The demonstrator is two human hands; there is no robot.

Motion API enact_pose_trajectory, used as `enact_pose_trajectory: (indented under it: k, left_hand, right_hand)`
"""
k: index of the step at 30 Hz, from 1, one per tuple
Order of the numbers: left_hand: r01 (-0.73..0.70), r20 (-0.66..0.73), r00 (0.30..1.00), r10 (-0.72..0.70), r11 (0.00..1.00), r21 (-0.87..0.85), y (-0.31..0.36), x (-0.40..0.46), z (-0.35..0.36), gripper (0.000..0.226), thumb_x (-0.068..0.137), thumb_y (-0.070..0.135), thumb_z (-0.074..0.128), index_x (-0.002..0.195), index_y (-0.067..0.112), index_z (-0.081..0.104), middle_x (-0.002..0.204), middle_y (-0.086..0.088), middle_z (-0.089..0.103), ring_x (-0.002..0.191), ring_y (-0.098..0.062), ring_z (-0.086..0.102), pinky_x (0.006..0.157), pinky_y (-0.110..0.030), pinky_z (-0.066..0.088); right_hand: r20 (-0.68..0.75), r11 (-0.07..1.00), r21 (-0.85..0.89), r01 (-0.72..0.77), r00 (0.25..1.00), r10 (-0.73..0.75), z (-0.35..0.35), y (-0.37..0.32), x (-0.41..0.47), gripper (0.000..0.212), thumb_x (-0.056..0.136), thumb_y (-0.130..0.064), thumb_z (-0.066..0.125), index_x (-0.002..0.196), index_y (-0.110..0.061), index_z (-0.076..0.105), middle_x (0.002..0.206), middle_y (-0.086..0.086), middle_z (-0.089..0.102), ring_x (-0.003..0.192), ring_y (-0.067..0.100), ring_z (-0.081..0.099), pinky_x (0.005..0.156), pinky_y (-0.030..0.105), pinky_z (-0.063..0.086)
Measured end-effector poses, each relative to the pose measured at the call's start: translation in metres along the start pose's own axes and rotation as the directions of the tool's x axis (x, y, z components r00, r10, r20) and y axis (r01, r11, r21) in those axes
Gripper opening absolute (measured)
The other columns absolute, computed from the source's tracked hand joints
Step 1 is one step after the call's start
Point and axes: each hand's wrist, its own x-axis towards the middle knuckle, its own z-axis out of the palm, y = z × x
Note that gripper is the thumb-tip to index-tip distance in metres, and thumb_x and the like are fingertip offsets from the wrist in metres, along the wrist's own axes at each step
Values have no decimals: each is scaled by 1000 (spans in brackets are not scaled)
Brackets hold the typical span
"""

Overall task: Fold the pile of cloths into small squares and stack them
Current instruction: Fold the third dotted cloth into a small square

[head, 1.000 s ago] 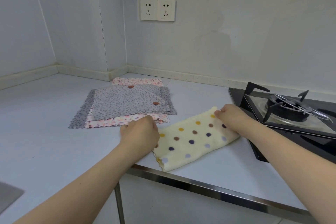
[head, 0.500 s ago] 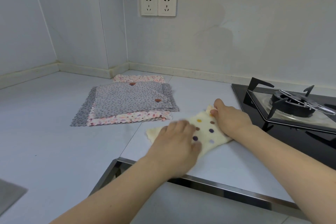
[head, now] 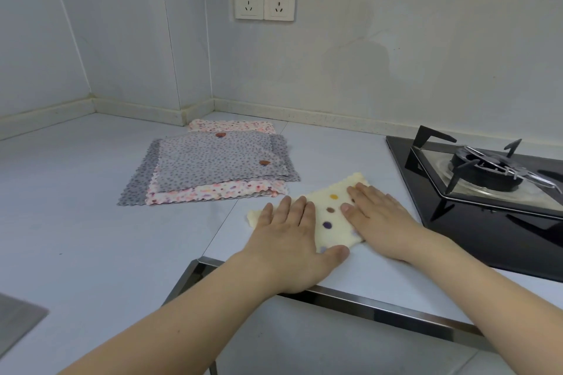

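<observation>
Two hands: both lie flat on one cloth, palms down.
Left hand (head: 294,233): fingers (head: 300,207) straight and close together, pressing the cloth's left half; thumb at its near edge.
Right hand (head: 376,218): fingers straight, slightly spread, pressing the right half.
Dotted cloth (head: 330,218): cream, folded, flat on the tabletop (head: 91,222) near the front edge, between the pile and the stove.
Pile of cloths (head: 213,167): grey and pink pieces lying flat, behind and to the left, apart from the dotted cloth.
Stove (head: 487,179): black, on the right.
Sockets (head: 264,0): two, on the wall.
</observation>
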Motion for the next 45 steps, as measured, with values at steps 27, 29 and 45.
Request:
enact_pose_trajectory:
  k: [27,29,45]
  left_hand:
    - [-113,-348,938,1,947,-302,-81,17,-10,38,94,9,33,118,33,52,107,11,52,97,-15,48,90,-36,40]
    - [-142,-352,935,-34,876,-461,-84,16,-12,48,84,1,31,104,37,55,98,8,51,92,-16,48,83,-28,40]
    - [-180,-224,967,123,951,-253,-60,-42,-18,32,65,34,41,94,39,54,104,21,50,101,-11,40,89,-31,31]
  right_hand:
    - [-603,964,80,253,782,-155,-8,-14,-14,41,88,-35,47,122,-16,61,128,4,56,117,30,52,102,37,32]
    - [-546,939,144,312,817,-188,-6,-50,-48,46,85,-46,40,118,-20,60,117,-4,55,107,20,52,94,34,37]
    - [-498,938,90,334,831,-248,27,-63,-137,15,83,-34,69,86,-23,59,86,-8,53,73,16,53,59,27,46]
